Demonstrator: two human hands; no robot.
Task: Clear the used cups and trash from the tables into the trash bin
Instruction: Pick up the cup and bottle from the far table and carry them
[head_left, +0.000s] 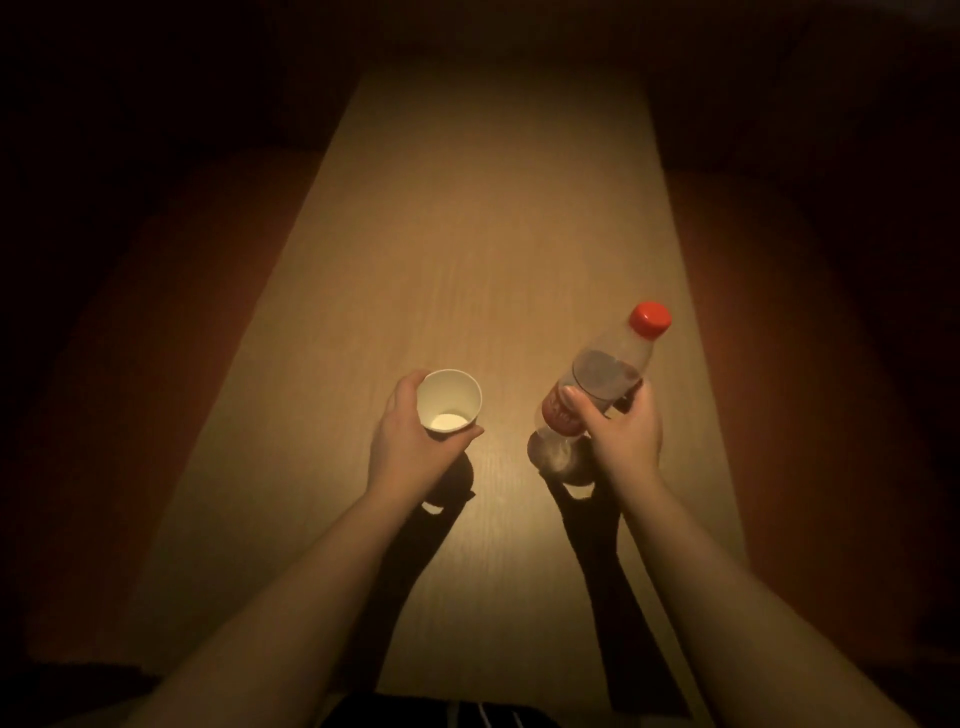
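Note:
My left hand (402, 436) is wrapped around a white paper cup (449, 400), held just above the long wooden table (493, 234); its mouth faces me and the inside looks empty. My right hand (621, 431) grips a clear plastic bottle (605, 374) around its red label. The bottle tilts up and to the right, its red cap (650, 320) on, and it looks nearly empty. Both objects are lifted off the tabletop, with their shadows below them. No trash bin shows in this view.
The narrow table runs straight away from me, lit only near its middle. Dark reddish floor (156, 364) lies along both long sides, and everything farther out is in darkness. A striped garment (467, 714) shows at the bottom edge.

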